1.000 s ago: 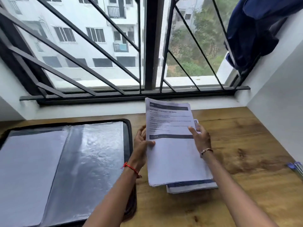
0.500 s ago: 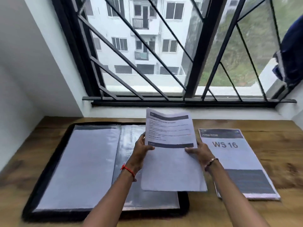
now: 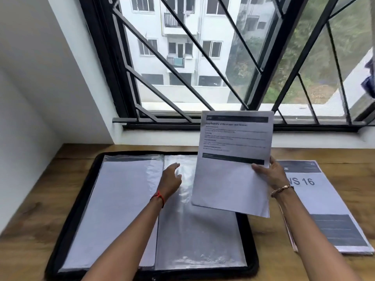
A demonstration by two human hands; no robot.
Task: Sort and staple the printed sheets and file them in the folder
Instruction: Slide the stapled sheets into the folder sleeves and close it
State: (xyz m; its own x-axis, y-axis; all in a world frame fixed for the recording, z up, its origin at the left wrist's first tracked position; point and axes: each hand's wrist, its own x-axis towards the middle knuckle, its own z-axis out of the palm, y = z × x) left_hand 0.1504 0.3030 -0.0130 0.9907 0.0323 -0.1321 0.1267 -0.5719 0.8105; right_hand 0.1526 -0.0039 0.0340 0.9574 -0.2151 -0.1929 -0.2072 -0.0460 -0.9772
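Holding one printed sheet (image 3: 233, 169) up over the open folder (image 3: 79, 199).

I see the right hand (image 3: 272, 176) pinching the sheet at its right edge, thumb on the front, so the page stands tilted in the air above the right half of the folder. The left hand (image 3: 171, 179) is loose, with its fingers stretched out, and it holds nothing. It is low over the clear sleeve (image 3: 194, 236) near the middle of the folder, and I cannot tell if it touches the plastic. The black folder lies flat and open on the wooden counter (image 3: 30, 209), with white paper in its left side. A pile of sheets (image 3: 320, 201) marked "WS 16" lies on the counter just right of the folder, partly under the right arm. A barred window (image 3: 203, 57) is behind it all.
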